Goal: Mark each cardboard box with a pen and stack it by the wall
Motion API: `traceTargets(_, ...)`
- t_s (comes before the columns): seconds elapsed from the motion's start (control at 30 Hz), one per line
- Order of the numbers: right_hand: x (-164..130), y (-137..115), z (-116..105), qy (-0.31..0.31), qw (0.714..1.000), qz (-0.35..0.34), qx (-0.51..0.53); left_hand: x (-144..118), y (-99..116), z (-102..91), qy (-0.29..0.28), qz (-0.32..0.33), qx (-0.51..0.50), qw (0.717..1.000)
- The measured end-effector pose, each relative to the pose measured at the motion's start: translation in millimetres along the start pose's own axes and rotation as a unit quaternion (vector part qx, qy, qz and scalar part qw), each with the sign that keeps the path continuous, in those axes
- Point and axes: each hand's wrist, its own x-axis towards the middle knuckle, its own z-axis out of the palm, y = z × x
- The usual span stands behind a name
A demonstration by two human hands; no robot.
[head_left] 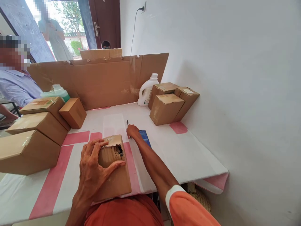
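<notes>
My left hand [94, 166] grips a small brown cardboard box [116, 175] standing at the near edge of the white table [183, 153]; the box has a torn hole in its top face. My right hand [133, 131] reaches forward past the box, its fingers closed on a small dark thing I cannot make out, right beside a blue phone [145, 137] lying flat on the table.
Several brown boxes are stacked at the left [35, 131] and three more at the back right [169, 105] beside a white jug [146, 91]. A green bottle [57, 91] stands at the back left. A cardboard screen [98, 78] closes off the far side. Other people are behind it.
</notes>
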Motion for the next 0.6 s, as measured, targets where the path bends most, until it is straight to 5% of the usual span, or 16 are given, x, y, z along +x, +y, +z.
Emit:
traceTargets(0.17, -28.9, 35.0, 6.6, 0.069, 0.997, 0.022, 0.013, -0.9, 0.1, 0.0, 0.001, -0.001, 0.003, 1.000)
traceTargets(0.37, -84.7, 94.0, 35.0, 0.129, 0.983, 0.128, 0.037, -4.3, -0.2, 1.8, 0.004, 0.006, 0.008, 1.000)
traceTargets(0.6, -79.6, 112.0, 49.3, 0.142, 0.974, 0.116, 0.133, -1.2, -0.4, 4.2, 0.006, 0.016, 0.008, 1.000)
